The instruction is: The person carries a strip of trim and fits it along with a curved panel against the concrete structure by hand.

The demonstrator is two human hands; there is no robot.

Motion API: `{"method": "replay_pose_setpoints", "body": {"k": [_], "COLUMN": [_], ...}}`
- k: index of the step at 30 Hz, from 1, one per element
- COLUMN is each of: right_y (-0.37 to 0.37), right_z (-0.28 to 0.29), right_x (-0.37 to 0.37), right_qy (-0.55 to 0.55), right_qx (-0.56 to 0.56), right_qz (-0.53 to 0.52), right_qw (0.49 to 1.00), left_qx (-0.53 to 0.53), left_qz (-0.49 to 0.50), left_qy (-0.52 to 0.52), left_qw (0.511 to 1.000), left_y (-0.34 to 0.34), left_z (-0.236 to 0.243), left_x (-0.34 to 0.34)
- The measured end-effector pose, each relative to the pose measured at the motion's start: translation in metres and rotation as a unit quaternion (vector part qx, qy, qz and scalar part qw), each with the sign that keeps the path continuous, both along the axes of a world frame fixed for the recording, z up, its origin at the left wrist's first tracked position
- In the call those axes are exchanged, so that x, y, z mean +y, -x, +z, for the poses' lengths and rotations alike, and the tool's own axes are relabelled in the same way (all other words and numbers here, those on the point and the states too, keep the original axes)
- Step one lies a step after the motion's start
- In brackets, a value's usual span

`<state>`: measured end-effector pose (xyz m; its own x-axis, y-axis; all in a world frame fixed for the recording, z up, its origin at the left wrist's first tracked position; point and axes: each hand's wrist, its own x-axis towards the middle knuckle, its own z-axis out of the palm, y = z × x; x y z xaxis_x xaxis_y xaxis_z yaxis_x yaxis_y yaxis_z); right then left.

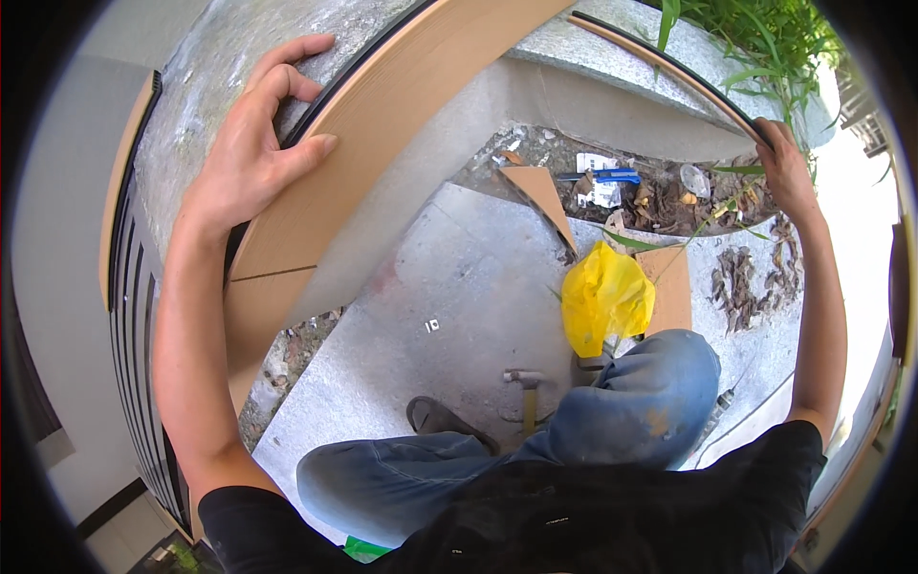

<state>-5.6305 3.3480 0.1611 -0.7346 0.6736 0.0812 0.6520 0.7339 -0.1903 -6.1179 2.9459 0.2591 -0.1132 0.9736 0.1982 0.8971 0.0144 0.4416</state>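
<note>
A long tan wood-look board (pixel 382 105) with a black strip along its edge runs from the lower left toward the top, along a rough grey stone ledge (pixel 215 72). My left hand (pixel 253 158) grips its edge, thumb on the tan face and curled fingers beyond the black strip. At the far right, my right hand (pixel 788 172) is closed around the near end of a thin tan strip with a dark edge (pixel 674 69). This narrow piece slants up and left over a pale stone slab (pixel 612 43). The fingertips under it are partly hidden.
A blue utility knife (pixel 617 176) lies among dry leaves beside a triangular tan offcut (pixel 540 201). Nearer are a yellow plastic bag (pixel 604 301), another tan offcut (pixel 669 287) and a hammer (pixel 524 378). Slatted black panelling (pixel 139 354) stands left; grass (pixel 755 48) grows upper right.
</note>
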Motion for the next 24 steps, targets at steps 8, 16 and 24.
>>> {"method": "replay_pose_setpoints", "body": {"k": [8,16,24], "right_y": [0.032,0.021,0.169], "right_z": [0.008,-0.019,-0.001], "right_x": [0.076,0.129,0.056], "right_qy": [-0.036,-0.092,-0.072], "right_qx": [-0.013,-0.066,-0.1], "right_qz": [0.152,0.14,0.131], "right_qw": [0.988,0.984,0.984], "left_qx": [-0.022,-0.019,-0.012], "left_qz": [0.002,0.005,0.023], "left_qy": [0.018,0.011,0.032], "left_qw": [1.0,1.0,0.999], "left_y": [0.002,-0.005,-0.002], "left_z": [-0.001,0.001,0.001], "left_x": [0.002,0.006,0.003]}}
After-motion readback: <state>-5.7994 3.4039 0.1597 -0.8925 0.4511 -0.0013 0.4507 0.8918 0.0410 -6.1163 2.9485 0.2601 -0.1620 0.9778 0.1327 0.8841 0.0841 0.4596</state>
